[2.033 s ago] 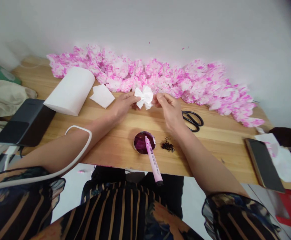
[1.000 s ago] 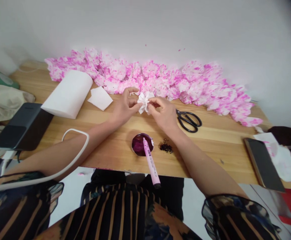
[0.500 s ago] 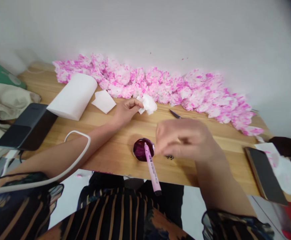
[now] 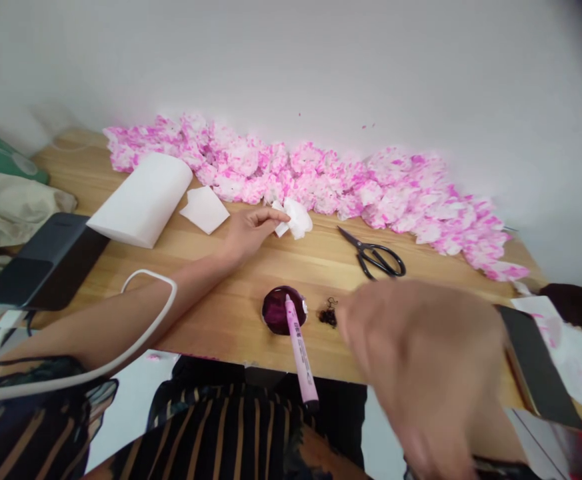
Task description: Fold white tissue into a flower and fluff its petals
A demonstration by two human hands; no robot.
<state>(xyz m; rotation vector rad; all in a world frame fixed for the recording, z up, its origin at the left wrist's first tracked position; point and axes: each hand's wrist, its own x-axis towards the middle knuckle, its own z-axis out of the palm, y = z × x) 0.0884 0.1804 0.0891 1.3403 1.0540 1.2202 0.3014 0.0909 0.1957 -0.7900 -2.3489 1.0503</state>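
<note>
beige cloth [image 4: 15, 207] at far left, bunched next to a dark box-shaped device [image 4: 41, 260] with a white cable [image 4: 155, 327] looping over the forearm. roll of white paper [image 4: 143, 200] lies on the wooden table [image 4: 195, 327], in front of the left end of the long pink-and-white paper heap [image 4: 251, 160] along the wall. cut white sheets [image 4: 205, 210] sit flat just right of the roll.

left hand [image 4: 245, 237]: thumb and forefinger pinched narrow on the white paper flower [image 4: 299, 219]. flower is at mid-table, right by the front of the heap, no pink on it that i can see. a second ago both hands were on it; now the left one holds it alone, so any two-handed shaping looks paused.

dish of dark purple liquid [image 4: 275, 317] is nearer the body, pink marker [image 4: 299, 353] leaning in, tip down at the dish, dark end past the table edge. small dark curly bits [image 4: 327, 313] just right of it. black scissors [image 4: 381, 257] are behind those, in full view again, lying loose.

right hand [image 4: 421, 353] has moved off the flower, toward the body and the right. badly blurred; seems curled, but can't tell finger gap or contents. dark flat slab [image 4: 541, 363] beyond it, then pink-stained paper [image 4: 571, 347].
</note>
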